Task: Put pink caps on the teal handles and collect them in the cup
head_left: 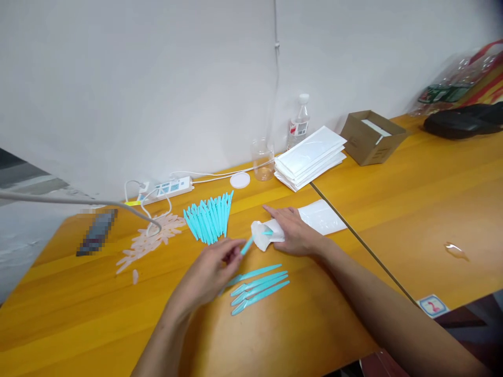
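Note:
My left hand [214, 269] pinches a turquoise plastic stick [248, 243] and holds its far end in the mouth of a small white pouch [264, 234]. My right hand [293, 230] lies on that pouch and holds it down, fingers around its opening. Several more turquoise sticks [257, 285] lie side by side just in front of my hands. A bigger fan of the same sticks [209, 217] lies behind my left hand. A flat white pouch [324, 215] lies right of my right hand.
A stack of white pouches [310, 157], an open cardboard box [371, 136], a water bottle [298, 123], a clear jar [263, 157] with its white lid [239, 180], a power strip [168, 187], pale pink caps [151, 241] and a phone [97, 232] sit on the wooden table [412, 209].

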`<action>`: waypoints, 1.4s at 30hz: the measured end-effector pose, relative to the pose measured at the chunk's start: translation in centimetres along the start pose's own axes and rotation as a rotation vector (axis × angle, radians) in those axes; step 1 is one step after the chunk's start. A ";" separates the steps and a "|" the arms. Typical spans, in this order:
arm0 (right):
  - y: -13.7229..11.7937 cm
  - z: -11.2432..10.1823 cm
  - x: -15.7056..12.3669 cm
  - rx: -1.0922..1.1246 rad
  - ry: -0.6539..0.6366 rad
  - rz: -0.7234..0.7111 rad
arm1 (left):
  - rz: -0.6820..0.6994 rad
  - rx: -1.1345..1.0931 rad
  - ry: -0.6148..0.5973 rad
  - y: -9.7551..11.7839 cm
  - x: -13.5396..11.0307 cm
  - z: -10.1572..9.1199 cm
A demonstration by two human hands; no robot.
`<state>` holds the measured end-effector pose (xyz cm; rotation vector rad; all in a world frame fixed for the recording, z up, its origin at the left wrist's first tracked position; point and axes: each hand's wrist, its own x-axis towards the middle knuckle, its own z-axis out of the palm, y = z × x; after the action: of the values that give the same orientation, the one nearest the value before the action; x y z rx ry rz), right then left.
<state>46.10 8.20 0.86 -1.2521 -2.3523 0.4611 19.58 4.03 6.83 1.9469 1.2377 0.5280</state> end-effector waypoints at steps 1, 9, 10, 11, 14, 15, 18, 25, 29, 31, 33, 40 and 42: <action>0.0 0.0 0.0 0.002 0.000 0.002 | -0.041 -0.113 0.080 -0.3 -0.2 -0.5; -0.7 0.1 0.1 0.065 0.069 -0.027 | -0.238 -0.690 0.476 -0.1 2.7 5.0; -0.7 0.1 0.1 0.074 0.081 -0.029 | -0.243 -0.678 0.437 0.1 2.9 5.8; -0.7 0.1 0.0 0.080 0.092 -0.028 | -0.245 -0.654 0.400 0.3 2.9 6.3; -0.7 -0.1 0.0 0.086 0.100 -0.036 | -0.272 -0.546 0.387 0.0 2.1 6.1; -0.8 -0.1 0.0 0.082 0.094 -0.041 | -0.293 -0.508 0.405 -0.2 1.7 5.8; -1.1 0.0 0.2 0.066 0.066 -0.066 | -0.354 -0.419 0.444 -0.7 1.3 5.0; -2.2 1.1 0.5 0.035 0.019 -0.149 | -0.057 -0.075 0.235 1.2 2.9 6.3; -1.9 1.0 0.3 -0.045 -0.017 -0.139 | -0.024 0.090 0.184 0.3 1.0 4.5; -1.7 0.9 0.2 -0.074 -0.036 -0.116 | -0.036 0.174 0.053 0.0 0.1 4.2; -1.6 0.8 0.2 -0.081 -0.046 -0.096 | -0.034 0.256 -0.046 0.0 -0.3 4.3; -1.6 0.8 0.3 -0.018 -0.006 -0.045 | -0.082 -0.054 0.100 0.0 -1.9 2.0; -1.8 0.9 0.3 -0.001 0.009 -0.042 | -0.154 -0.353 0.270 -0.5 -2.4 1.1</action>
<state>44.20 7.44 1.01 -1.2000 -2.3669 0.4392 18.99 1.64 5.91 1.5072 1.3428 0.8859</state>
